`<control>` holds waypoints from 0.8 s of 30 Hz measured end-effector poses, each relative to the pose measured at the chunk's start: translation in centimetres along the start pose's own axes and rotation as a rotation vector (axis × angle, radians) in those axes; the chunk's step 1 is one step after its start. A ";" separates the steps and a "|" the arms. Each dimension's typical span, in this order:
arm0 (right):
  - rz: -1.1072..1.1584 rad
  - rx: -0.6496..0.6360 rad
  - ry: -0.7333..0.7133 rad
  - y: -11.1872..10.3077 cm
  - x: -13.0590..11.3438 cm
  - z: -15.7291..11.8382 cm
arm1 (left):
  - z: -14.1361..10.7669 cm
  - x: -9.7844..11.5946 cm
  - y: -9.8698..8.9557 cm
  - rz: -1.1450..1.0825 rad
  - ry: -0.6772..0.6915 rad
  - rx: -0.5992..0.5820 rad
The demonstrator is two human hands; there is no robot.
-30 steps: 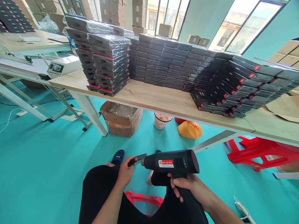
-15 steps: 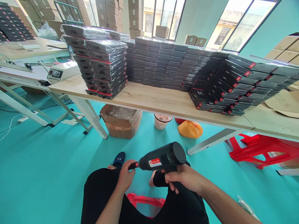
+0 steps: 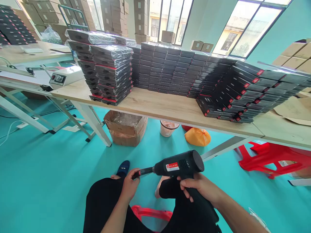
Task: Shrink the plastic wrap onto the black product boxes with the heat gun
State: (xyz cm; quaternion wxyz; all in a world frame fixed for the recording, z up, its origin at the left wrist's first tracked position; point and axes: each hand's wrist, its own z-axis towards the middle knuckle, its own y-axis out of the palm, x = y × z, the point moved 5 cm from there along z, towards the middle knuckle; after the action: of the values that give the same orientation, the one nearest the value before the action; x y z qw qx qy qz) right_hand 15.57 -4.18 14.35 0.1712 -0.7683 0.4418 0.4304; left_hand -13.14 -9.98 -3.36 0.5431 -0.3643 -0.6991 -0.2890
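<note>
My right hand (image 3: 198, 187) is wrapped round the handle of a black tool shaped like a heat gun (image 3: 178, 164), with a red and white label. Its nozzle points left. My left hand (image 3: 131, 184) pinches a small flat black box (image 3: 136, 174) with a red mark, seen edge-on. Between the box and the nozzle runs a thin, partly clear strip (image 3: 146, 170); whether it belongs to the box or its wrap I cannot tell. Both hands are above my lap.
Ahead stands a wooden table (image 3: 155, 103) with stacks of wrapped black boxes (image 3: 111, 74). Below it are a carton (image 3: 126, 129), a basket (image 3: 167, 128) and an orange bag (image 3: 198, 136). A red stool (image 3: 274, 158) stands at the right.
The black tool and my right hand have moved to the right, away from my left hand. A clear strip now shows between nozzle and box. My left hand has barely moved.
</note>
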 end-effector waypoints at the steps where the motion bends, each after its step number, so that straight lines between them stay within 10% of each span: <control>1: 0.014 -0.005 -0.005 0.1 -0.1 0.0 | 0.0 0.1 0.0 0.002 -0.004 0.001; 11: 0.023 -0.084 -0.022 4.9 -0.9 0.2 | 0.3 -0.7 -0.3 -0.061 0.006 -0.005; 24: 0.088 0.039 -0.027 1.6 0.1 0.6 | -0.7 -1.8 -0.6 -0.584 -0.344 0.039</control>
State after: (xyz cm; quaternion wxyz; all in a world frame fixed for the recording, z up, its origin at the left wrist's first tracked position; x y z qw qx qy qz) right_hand 13.94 -4.71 14.12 0.1727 -0.7389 0.4811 0.4391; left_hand -12.97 -11.19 -4.89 0.3185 -0.1820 -0.8606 -0.3534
